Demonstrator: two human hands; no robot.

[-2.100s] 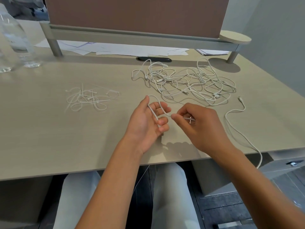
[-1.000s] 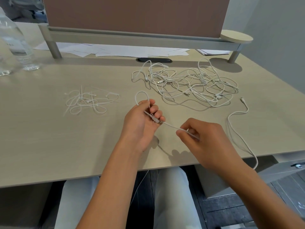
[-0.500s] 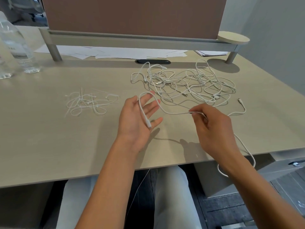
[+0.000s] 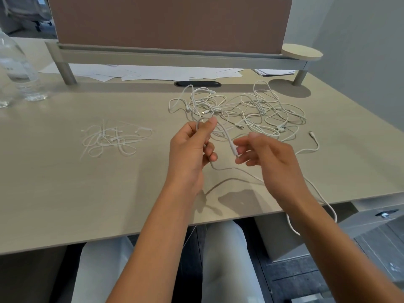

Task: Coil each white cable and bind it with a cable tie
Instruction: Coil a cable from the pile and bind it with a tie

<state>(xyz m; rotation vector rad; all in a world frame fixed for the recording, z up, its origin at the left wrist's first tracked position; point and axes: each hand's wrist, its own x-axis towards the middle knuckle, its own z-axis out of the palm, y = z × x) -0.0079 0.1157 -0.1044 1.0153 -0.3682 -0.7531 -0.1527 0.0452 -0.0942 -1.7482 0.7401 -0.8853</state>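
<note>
1. Bare desk (image 4: pixel 54 182) from 6 to 9 o'clock of the hands: open path.
2. Cable-tie pile (image 4: pixel 115 138) at 9 o'clock, well apart from the left hand (image 4: pixel 190 149).
3. Tangled cable heap (image 4: pixel 240 110) at 12–1 o'clock, just beyond both hands.
4. Held cable (image 4: pixel 229 169) trails under the right hand (image 4: pixel 269 158) toward 4 o'clock, over the desk edge.
5. Divider rail (image 4: pixel 175 57) closes 12 o'clock; bottle (image 4: pixel 17 68) at 10.

Left hand (image 4: pixel 192 147) gripping white cable (image 4: pixel 227 138); right hand (image 4: pixel 269 158) at three o'clock, fingers loose beside plug. Cable ties (image 4: pixel 113 138) at nine o'clock.
</note>
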